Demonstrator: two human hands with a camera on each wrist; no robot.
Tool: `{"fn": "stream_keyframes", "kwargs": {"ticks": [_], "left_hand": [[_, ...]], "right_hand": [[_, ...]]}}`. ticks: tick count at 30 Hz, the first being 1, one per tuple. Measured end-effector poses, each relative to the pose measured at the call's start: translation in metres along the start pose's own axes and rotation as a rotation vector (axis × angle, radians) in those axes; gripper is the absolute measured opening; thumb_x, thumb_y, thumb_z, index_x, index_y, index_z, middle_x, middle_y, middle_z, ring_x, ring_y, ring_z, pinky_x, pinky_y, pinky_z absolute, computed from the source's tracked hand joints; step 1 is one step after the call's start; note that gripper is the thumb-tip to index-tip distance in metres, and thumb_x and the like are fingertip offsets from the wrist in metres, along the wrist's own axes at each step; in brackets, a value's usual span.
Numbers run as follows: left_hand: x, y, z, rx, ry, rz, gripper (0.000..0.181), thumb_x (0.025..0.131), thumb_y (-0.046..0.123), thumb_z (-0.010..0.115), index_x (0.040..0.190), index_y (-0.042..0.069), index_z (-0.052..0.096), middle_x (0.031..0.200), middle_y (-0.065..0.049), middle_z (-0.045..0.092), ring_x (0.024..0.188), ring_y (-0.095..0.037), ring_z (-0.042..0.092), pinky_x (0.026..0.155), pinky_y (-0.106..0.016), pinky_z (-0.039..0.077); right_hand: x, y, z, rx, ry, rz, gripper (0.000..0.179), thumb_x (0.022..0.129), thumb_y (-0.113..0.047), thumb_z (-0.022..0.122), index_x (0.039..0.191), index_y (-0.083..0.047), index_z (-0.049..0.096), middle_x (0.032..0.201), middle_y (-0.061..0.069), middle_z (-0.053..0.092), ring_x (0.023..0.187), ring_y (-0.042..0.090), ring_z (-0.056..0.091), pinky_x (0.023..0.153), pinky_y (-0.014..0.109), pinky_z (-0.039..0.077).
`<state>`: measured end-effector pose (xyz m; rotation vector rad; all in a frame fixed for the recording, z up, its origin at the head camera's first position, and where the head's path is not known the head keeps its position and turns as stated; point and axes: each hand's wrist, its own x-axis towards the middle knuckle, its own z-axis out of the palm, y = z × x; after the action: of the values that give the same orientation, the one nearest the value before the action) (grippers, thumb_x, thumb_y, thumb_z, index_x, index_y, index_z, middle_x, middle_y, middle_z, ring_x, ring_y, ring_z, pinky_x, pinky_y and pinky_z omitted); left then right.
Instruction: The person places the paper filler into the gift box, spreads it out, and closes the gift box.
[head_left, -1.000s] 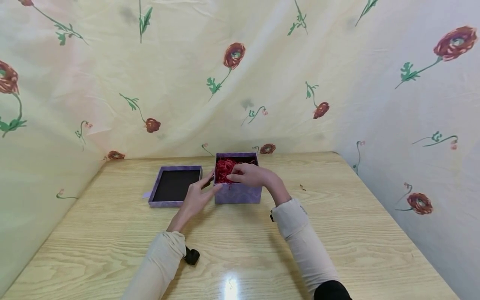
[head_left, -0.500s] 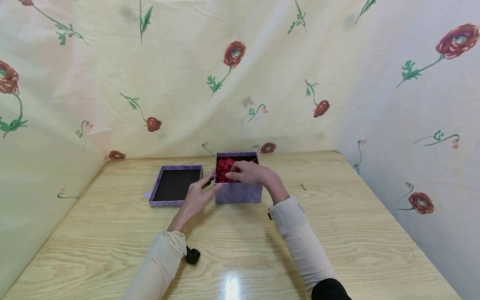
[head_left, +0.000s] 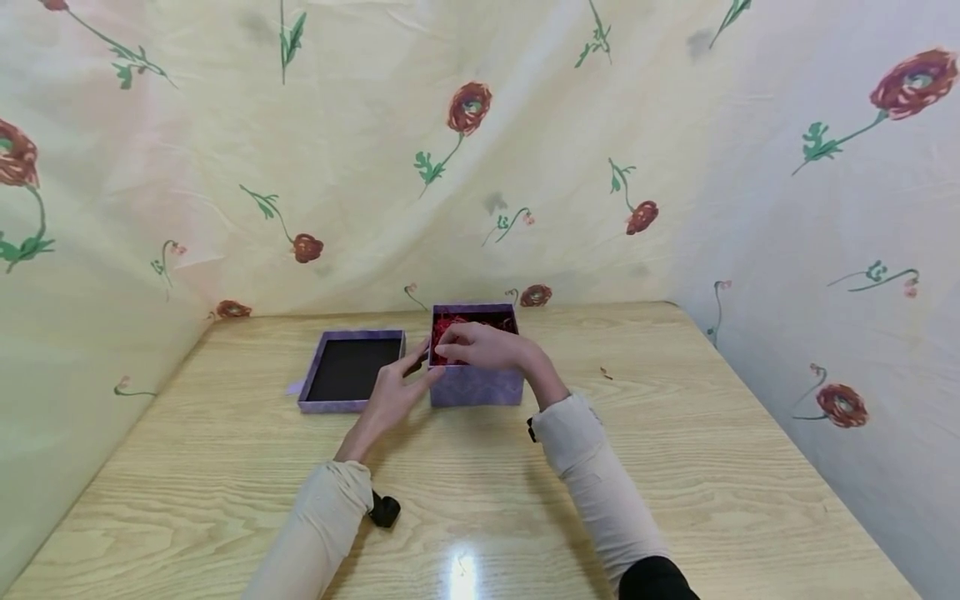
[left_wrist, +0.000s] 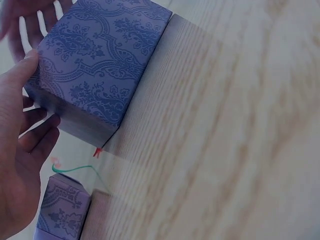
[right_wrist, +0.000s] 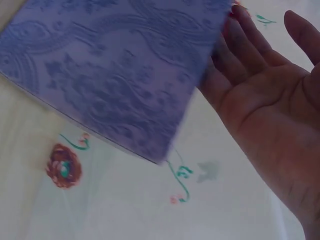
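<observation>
A purple patterned box (head_left: pixel 477 387) stands on the table with its top uncovered, and red shredded paper (head_left: pixel 450 320) lies inside. My left hand (head_left: pixel 393 398) holds the box's near left corner, thumb at the front and fingers along the left side, as the left wrist view shows. My right hand (head_left: pixel 486 347) reaches over the front rim, its fingertips down at the shredded paper. In the right wrist view, the thumb (right_wrist: pixel 302 32) stands apart from the fingers, whose tips are partly hidden behind the box.
A purple box lid (head_left: pixel 333 407) with a black inside lies upturned left of the box, a lilac tab at its left side. A small brown scrap (head_left: pixel 606 373) is on the wooden table (head_left: pixel 675 467) to the right. Flowered cloth (head_left: pixel 375 167) hangs behind.
My right hand has moved slightly left over the shredded paper, covering more of it. The left hand, box and lid have stayed in place.
</observation>
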<state>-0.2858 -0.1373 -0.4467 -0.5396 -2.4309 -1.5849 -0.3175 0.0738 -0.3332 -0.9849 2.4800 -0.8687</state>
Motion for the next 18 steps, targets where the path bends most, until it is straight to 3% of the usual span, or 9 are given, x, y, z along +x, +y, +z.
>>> {"fn": "stream_keyframes", "kwargs": {"ticks": [8,15,18], "left_hand": [[0.0,-0.002,0.001,0.003,-0.009,0.014,0.066,0.102,0.035,0.068,0.159,0.013,0.042,0.153,-0.015,0.049,0.136,-0.036,0.053,0.103,-0.053,0.049],[0.0,-0.002,0.001,0.007,0.002,0.02,0.064,0.102,0.033,0.068,0.159,0.013,0.044,0.151,-0.017,0.052,0.134,-0.036,0.054,0.104,-0.052,0.049],[0.0,-0.002,0.0,-0.004,0.008,0.016,0.064,0.102,0.03,0.069,0.158,0.013,0.044,0.149,-0.019,0.053,0.135,-0.037,0.054,0.106,-0.053,0.047]], "right_hand": [[0.014,0.016,0.009,-0.008,-0.065,0.119,0.05,0.112,-0.043,0.043,0.138,-0.006,0.063,0.131,0.007,0.063,0.119,0.022,0.059,0.102,0.043,0.047],[0.009,0.012,0.006,-0.037,-0.001,0.061,0.044,0.112,-0.038,0.044,0.131,-0.005,0.066,0.12,0.008,0.066,0.108,0.021,0.062,0.095,0.041,0.05],[0.0,0.011,0.002,0.021,0.054,0.027,0.041,0.113,-0.032,0.046,0.131,-0.001,0.064,0.119,0.012,0.068,0.106,0.023,0.066,0.093,0.042,0.053]]}}
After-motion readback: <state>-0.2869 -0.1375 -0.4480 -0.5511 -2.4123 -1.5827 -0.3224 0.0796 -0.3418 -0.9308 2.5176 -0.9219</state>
